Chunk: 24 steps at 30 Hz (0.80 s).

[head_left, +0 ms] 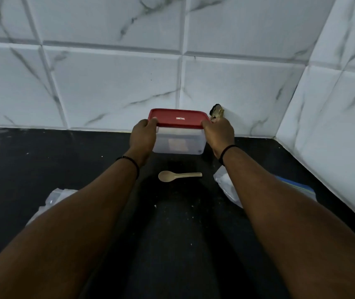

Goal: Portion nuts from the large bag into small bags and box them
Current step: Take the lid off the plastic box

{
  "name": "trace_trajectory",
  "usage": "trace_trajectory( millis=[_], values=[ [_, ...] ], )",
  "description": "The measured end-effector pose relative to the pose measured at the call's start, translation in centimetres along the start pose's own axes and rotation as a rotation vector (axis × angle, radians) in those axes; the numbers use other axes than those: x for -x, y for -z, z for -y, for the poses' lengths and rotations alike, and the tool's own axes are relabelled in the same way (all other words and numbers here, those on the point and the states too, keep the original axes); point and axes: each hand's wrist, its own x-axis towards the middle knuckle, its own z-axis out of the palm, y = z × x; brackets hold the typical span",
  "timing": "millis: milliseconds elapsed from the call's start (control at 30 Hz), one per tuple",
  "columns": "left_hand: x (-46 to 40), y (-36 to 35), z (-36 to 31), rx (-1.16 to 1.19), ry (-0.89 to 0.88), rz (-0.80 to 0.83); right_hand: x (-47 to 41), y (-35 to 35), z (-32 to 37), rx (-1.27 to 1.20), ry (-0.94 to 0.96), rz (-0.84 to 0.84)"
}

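Black counter (42, 169): both hands' grip clasps translucent box (179, 141), red lid (178, 118).

This is a home kitchen, seen at the corner of a counter. The counter (42, 160) is dark polished stone, dusted with pale crumbs. Behind it and along the right side rise walls of large white tiles (111, 87) with grey marble veining and bevelled edges, the kind used as a splashback. A hole (216, 111) is broken in the tile near the corner. Household food things lie about: a plastic box (178, 143) with a red lid (177, 118), a wooden spoon (178, 175) and clear plastic bags (226, 186).
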Motion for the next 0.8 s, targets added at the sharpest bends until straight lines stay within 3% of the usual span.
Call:
trace_trajectory(
  millis=[267, 667, 733, 800],
  values=[
    [10.0, 5.0, -0.8, 0.094, -0.171, -0.17, 10.9, 4.4, 3.7, -0.033, 0.092, -0.024],
    [19.8, 7.7, 4.3, 0.073, -0.202, -0.2, 21.9, 7.6, 0.2, 0.173, 0.122, 0.033],
    [20.0, 7.7, 4.9, 0.096, -0.211, -0.197, 22.2, 7.6, 0.0, 0.319, 0.195, 0.001],
    [20.1, 7.7, 5.4, 0.133, -0.227, -0.184, 22.3, 7.2, 0.0, 0.523, 0.41, -0.128]
  ],
)
